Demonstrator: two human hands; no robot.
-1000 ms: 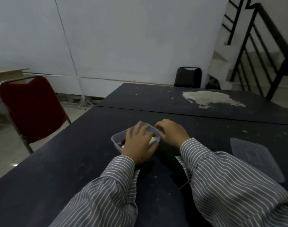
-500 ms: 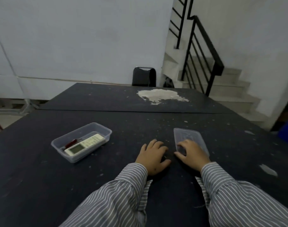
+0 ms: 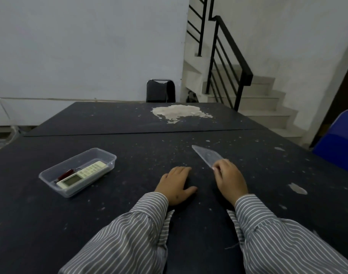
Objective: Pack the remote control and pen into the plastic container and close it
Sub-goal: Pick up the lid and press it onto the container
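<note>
A clear plastic container (image 3: 108, 155) stands uncovered on the dark table, left of my hands. Inside it lie a white remote control (image 3: 81, 175) and a dark red pen (image 3: 65, 174) beside it. The clear lid (image 3: 207, 156) is tilted up off the table at the right, and my right hand (image 3: 229, 179) grips its near edge. My left hand (image 3: 175, 184) rests flat on the table, fingers spread, holding nothing, between the container and the lid.
The dark table (image 3: 129, 214) has a worn pale patch (image 3: 179, 112) at the far side. A black chair (image 3: 160, 90) stands behind the table, a blue chair (image 3: 339, 143) at the right edge. Stairs with a black railing (image 3: 228, 62) rise at the back right.
Both hands left the container and moved right to the lid. My right hand took hold of the lid and tilted it up from lying flat. The view turned right.
</note>
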